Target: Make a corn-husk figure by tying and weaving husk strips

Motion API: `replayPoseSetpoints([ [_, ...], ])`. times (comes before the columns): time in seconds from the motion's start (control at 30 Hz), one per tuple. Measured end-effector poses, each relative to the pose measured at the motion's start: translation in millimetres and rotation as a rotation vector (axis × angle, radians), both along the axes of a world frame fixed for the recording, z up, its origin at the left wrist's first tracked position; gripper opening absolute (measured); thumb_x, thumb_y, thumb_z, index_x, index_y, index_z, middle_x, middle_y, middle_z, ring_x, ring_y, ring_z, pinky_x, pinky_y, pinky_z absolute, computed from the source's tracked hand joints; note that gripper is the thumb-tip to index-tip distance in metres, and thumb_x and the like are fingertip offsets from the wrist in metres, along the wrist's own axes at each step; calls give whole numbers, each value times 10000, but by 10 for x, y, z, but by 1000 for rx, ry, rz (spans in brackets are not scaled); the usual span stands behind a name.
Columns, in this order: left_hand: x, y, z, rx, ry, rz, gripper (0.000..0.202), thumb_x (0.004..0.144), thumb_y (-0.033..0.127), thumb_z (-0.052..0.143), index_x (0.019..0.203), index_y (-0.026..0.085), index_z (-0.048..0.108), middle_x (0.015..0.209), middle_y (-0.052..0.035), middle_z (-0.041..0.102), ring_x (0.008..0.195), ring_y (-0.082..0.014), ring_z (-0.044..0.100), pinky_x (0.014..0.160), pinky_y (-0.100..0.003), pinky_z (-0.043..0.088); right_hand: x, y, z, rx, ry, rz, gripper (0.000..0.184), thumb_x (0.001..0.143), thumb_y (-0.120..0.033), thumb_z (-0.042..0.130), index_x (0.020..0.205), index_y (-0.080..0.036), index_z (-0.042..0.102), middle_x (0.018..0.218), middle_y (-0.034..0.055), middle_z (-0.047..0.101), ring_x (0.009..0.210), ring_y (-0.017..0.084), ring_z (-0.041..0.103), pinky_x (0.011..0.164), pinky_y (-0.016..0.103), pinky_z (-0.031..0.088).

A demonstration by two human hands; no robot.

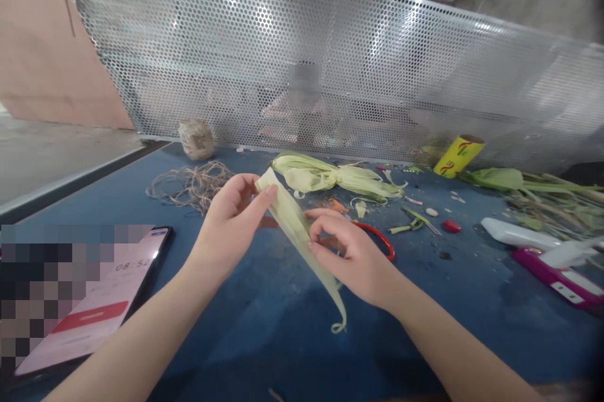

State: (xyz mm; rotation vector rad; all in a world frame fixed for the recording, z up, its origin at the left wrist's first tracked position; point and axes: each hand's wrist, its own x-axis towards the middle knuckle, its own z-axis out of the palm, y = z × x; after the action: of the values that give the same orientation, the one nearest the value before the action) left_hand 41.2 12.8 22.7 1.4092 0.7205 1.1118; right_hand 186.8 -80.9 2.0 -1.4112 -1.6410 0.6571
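A long pale green strip of corn husk (295,226) slants down to the right above the blue table, its thin tip curled into a loop. My left hand (238,213) pinches its wide upper end between thumb and fingers. Around the middle of the strip, my right hand (346,248) is closed, with thumb and fingertips at the husk's edge. Behind both hands lies a bundle of corn husks (333,177), gathered in at its middle. Partly hidden by my right hand is a red loop-shaped handle (380,240); the rest of that tool cannot be made out.
Left are a twine tangle (193,187), a whitish spool (195,139) and a phone (101,307). Right are a yellow tube (458,155), plant stalks (557,197), a white tool (519,233) and a purple power strip (561,279). A perforated metal screen (226,43) borders the back.
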Motion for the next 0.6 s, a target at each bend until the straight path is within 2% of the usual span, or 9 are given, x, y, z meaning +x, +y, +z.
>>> replayPoseSetpoints([
  [0.1, -4, 4, 4, 9, 12, -63, 171, 765, 294, 595, 810, 180, 476, 759, -9, 666, 703, -178, 658, 585, -308, 567, 0, 18, -25, -93, 135, 9, 129, 802, -209, 470, 698, -204, 395, 849, 16, 552, 754, 137, 571, 652, 253, 441],
  [0.2, -26, 15, 28, -17, 19, -93, 168, 750, 240, 621, 816, 176, 480, 697, -16, 688, 706, -197, 676, 615, -326, 573, 9, 36, -38, -138, 178, -16, 151, 780, -221, 511, 681, -199, 400, 682, -21, 512, 637, 119, 563, 586, 233, 429],
  [0.33, -50, 21, 73, -94, -31, -150, 151, 782, 273, 586, 846, 138, 563, 808, -71, 707, 798, -219, 675, 691, -338, 568, 18, 53, -35, -143, 212, -42, 167, 757, -230, 541, 656, -191, 415, 656, -36, 480, 574, 87, 509, 535, 207, 409],
  [0.43, -50, 27, 88, -173, -92, -164, 294, 839, 367, 480, 864, 105, 610, 900, -117, 696, 828, -239, 668, 699, -361, 568, 24, 60, -35, -167, 236, -49, 156, 755, -248, 550, 664, -189, 437, 644, -36, 485, 567, 89, 502, 543, 216, 417],
  [0.5, -49, 34, 81, -191, -118, -167, 309, 848, 370, 461, 873, 107, 621, 921, -116, 692, 815, -236, 670, 682, -360, 572, 31, 66, -41, -180, 255, -47, 151, 764, -273, 545, 681, -190, 450, 653, -22, 519, 596, 110, 537, 585, 247, 442],
  [0.6, -52, 39, 46, -154, -88, -215, 196, 808, 290, 555, 912, 142, 629, 922, -76, 691, 813, -210, 666, 673, -329, 579, 42, 77, -59, -180, 273, -39, 145, 772, -287, 532, 694, -191, 457, 672, -4, 559, 618, 133, 568, 612, 279, 462],
])
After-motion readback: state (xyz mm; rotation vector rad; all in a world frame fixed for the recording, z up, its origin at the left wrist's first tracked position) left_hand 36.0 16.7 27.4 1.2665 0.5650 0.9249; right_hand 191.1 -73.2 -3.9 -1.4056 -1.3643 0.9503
